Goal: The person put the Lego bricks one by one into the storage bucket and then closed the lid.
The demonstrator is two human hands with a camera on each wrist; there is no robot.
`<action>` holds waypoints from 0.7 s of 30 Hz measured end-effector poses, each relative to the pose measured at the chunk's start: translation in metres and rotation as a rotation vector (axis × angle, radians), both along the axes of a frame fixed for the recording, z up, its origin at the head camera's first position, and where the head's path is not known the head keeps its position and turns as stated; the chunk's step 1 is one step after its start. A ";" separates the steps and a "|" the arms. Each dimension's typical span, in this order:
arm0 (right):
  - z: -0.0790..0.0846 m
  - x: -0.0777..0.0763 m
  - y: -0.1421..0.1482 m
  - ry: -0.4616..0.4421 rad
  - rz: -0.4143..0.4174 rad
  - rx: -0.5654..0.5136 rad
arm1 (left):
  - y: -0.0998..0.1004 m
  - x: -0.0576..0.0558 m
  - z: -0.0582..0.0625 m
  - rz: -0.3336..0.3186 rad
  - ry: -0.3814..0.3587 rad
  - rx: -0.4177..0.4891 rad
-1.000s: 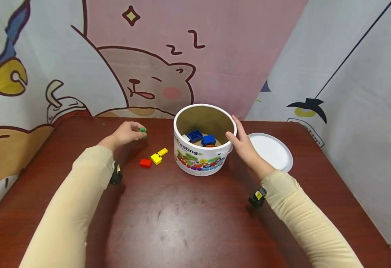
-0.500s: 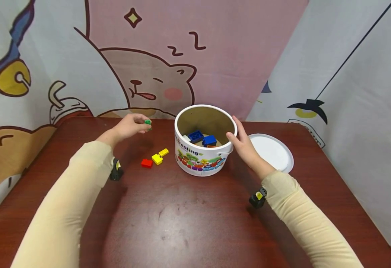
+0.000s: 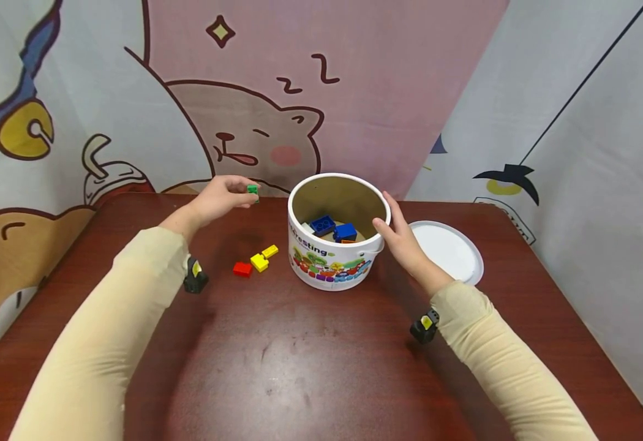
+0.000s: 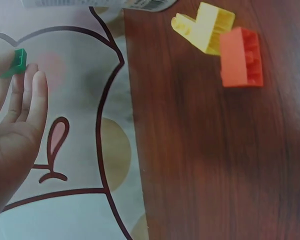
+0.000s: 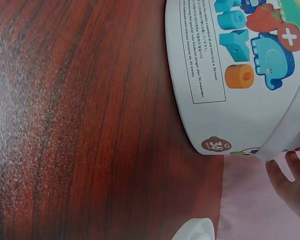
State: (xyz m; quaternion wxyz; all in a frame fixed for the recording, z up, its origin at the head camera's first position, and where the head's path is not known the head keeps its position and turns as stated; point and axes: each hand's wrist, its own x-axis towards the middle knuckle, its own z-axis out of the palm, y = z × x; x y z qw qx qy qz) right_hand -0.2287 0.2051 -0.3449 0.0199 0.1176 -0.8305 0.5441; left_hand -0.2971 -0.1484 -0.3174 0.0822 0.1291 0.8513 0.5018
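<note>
My left hand [image 3: 222, 199] pinches a small green toy block [image 3: 252, 190] between thumb and fingertips, raised above the table to the left of the bucket. In the left wrist view the same green block [image 4: 20, 61] shows at the thumb tip. The white bucket [image 3: 329, 263] stands upright with its top uncovered; blue blocks [image 3: 345, 231] and a white piece lie inside. My right hand [image 3: 401, 239] grips the bucket's right rim, thumb over the edge and fingers along the outer side. Left of the bucket lie a red block [image 3: 242, 269] and yellow blocks [image 3: 259, 263].
A round white lid [image 3: 448, 251] lies flat on the brown wooden table [image 3: 310, 355], right of the bucket and partly behind the right forearm. A printed cloth [image 3: 376, 92] with cartoon animals hangs along the table's back edge.
My left hand has lifted the green block higher and carried it rightward, closer to the bucket. The right hand, the bucket and the loose blocks keep their places.
</note>
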 end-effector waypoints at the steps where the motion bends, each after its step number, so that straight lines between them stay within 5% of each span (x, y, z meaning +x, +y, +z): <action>1: -0.003 -0.002 0.001 0.002 0.001 -0.004 | 0.002 0.000 0.002 0.002 0.005 0.001; 10: -0.018 -0.014 0.008 0.035 0.001 -0.013 | 0.023 0.004 0.021 0.029 0.056 0.108; 21: 0.002 0.001 0.000 -0.005 0.008 -0.020 | 0.064 0.015 0.042 -0.069 0.025 0.195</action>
